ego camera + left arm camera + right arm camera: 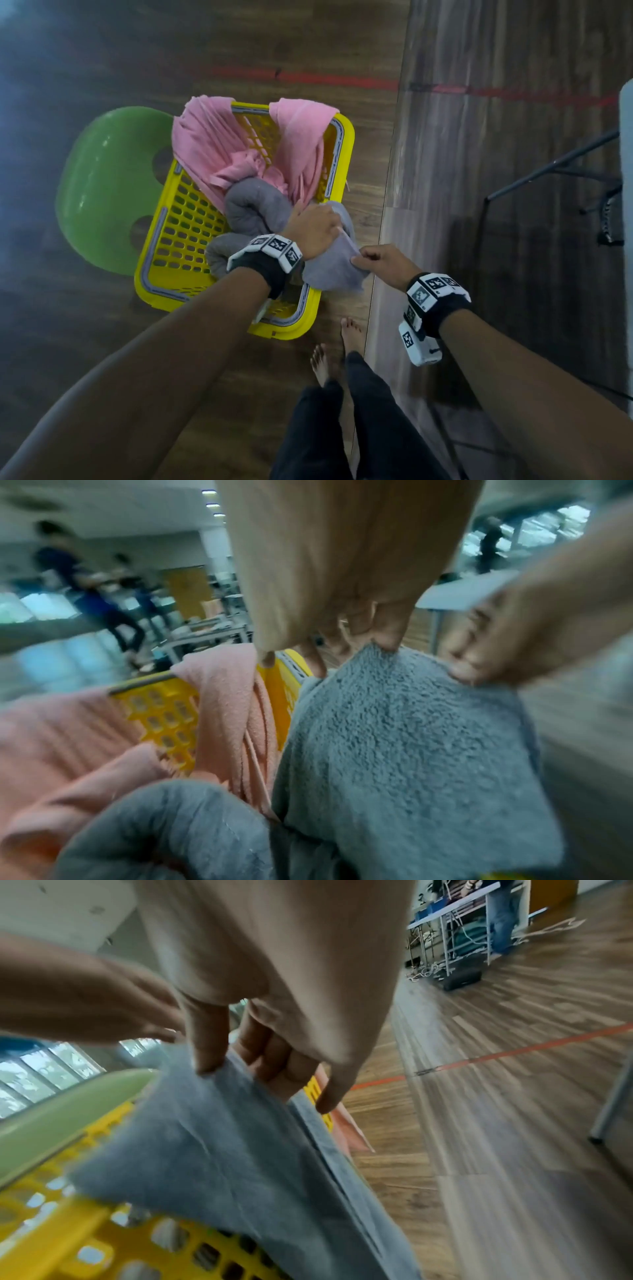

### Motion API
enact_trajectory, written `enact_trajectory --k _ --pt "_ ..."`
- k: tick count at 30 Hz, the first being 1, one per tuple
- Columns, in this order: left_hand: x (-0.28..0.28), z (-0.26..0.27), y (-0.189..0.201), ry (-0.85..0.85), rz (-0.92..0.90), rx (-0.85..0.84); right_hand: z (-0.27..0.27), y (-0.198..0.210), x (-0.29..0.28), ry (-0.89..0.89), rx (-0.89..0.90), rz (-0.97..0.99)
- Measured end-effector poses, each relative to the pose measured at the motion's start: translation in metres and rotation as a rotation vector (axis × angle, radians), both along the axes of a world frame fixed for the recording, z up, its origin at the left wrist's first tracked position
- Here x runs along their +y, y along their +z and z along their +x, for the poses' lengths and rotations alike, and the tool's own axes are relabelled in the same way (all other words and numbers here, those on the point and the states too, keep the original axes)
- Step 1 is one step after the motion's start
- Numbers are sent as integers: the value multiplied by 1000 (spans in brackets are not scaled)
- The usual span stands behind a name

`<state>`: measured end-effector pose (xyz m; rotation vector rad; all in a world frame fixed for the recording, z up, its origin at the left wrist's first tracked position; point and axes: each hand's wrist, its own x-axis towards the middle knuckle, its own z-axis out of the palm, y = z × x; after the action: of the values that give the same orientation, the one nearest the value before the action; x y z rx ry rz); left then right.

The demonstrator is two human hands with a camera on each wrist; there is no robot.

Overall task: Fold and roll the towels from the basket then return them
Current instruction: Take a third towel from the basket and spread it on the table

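Gripping the fluffy grey towel (pixel 329 270) with left hand (pixel 313 229) and right hand (pixel 380 263) pinching its edge; the draped pink towel (pixel 205 144) could snag, dragging out of the yellow slotted plastic basket (pixel 185 219).

Grey towel (pixel 329 270) bunched, half over yellow basket (pixel 178 219) rim; pink towel (pixel 209 144) draped across far corners.

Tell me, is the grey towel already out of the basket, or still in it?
Partly out. Both hands pinch one edge of the grey towel above the yellow basket's rim, while its bunched rest lies inside.
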<state>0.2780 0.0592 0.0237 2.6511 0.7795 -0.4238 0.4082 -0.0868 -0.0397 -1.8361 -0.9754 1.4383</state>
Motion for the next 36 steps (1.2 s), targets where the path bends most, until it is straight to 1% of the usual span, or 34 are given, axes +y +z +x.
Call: enact_trajectory --k 2,4,6,8,11,13,15,18,21,23,25,27,30,33,36 --pt "5 -9 12 105 -259 -175 5 16 -12 -70 5 50" --pt "2 -23 26 183 -421 -326 5 48 -16 -143 2 152" --pt "-3 -31 46 248 -466 -418 6 93 -14 -191 -56 291" --pt "-8 -28 81 283 -446 -557 10 146 -10 -231 -149 422" --pt "-16 -17 164 307 -419 -802 15 235 -13 -255 -296 598" --pt "-24 -8 229 240 -392 -916 22 300 -26 -297 -365 679" --pt "-33 7 296 138 -340 -986 32 363 -40 -345 -431 749" --pt "-50 31 388 41 -269 -1067 45 445 -68 -406 -520 843" --pt "-77 57 471 -37 -182 -1151 57 515 -102 -457 -584 902" --pt "-101 74 515 -82 -148 -1187 65 551 -129 -492 -629 940" --pt "-126 92 550 -130 -95 -1201 75 576 -156 -532 -654 975" --pt "-154 109 576 -178 -77 -1200 86 593 -183 -570 -678 988" --pt "-193 135 597 -217 -74 -1207 101 605 -220 -601 -669 1000" --pt "-227 160 591 -239 -122 -1159 113 599 -246 -560 -546 1005" --pt "-250 180 564 -256 -223 -1091 125 578 -254 -459 -450 971"
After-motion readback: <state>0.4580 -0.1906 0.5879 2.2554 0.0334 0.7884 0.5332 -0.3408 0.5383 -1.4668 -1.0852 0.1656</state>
